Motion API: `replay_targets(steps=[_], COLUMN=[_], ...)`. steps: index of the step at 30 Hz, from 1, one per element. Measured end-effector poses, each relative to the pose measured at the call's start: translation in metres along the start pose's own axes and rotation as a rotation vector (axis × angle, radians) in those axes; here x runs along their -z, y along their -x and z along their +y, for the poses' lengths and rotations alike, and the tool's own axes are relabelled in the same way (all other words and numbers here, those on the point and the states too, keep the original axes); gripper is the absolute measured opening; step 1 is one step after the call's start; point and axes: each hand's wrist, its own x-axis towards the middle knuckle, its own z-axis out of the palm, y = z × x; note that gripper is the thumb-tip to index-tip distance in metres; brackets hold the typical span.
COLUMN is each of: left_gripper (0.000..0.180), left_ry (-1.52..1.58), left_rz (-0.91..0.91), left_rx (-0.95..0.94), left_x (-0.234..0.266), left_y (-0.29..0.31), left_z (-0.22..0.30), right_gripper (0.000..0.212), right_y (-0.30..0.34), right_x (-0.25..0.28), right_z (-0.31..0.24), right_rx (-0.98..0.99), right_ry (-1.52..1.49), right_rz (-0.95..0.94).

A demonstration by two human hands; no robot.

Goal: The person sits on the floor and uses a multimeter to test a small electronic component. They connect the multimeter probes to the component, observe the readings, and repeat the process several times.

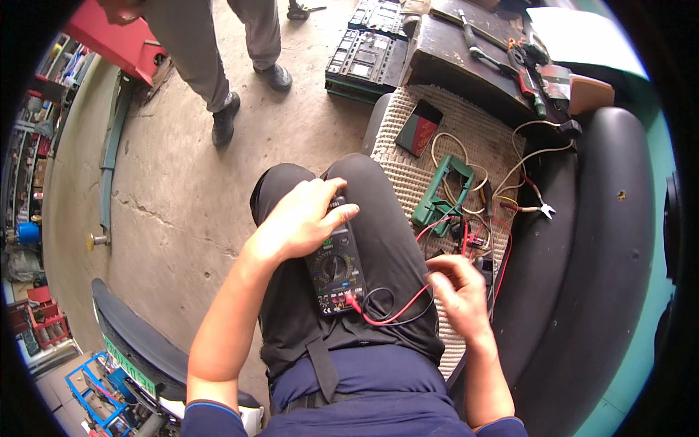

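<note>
The multimeter (336, 268) is black, its leads (357, 306) red and black, the frame (429, 209) green.

We log a navy top (364, 386), plain over the belly, with short sleeves (211, 421), each hem finished in thin brighter-blue trim (212, 403). We note black trousers (389, 211), plain matte cloth, creased around the lap, smoother at the knees. We add one flat, fairly wide black strap (322, 370) at the waist, and a dark band (302, 403) by its lower end, type unclear. We mark both forearms bare below the sleeves, left hand (302, 218) and right hand (459, 293) bare as well
</note>
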Motion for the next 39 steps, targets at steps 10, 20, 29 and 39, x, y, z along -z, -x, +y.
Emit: replay_targets(steps=[10, 20, 29, 39], left_gripper=[0.07, 0.106, 0.099, 0.059], left_ry=[0.219, 0.051, 0.128, -0.094], left_rz=[-0.051, 0.052, 0.182, 0.185], left_rx=[-0.167, -0.195, -0.263, -0.223], left_x=[0.006, -0.004, 0.011, -0.009], left_y=[0.067, 0.092, 0.113, 0.205], left_z=[-0.035, -0.028, -0.02, -0.017], right_gripper=[0.084, 0.091, 0.088, 0.053], right_y=[-0.002, 0.001, 0.022, 0.029], right_x=[-0.079, -0.082, -0.083, -0.038], right_z=[-0.036, -0.035, -0.044, -0.035], right_rx=[0.375, 0.402, 0.439, 0.63], right_ry=[0.403, 0.448, 0.244, 0.35], right_rz=[-0.34, -0.395, -0.302, -0.302])
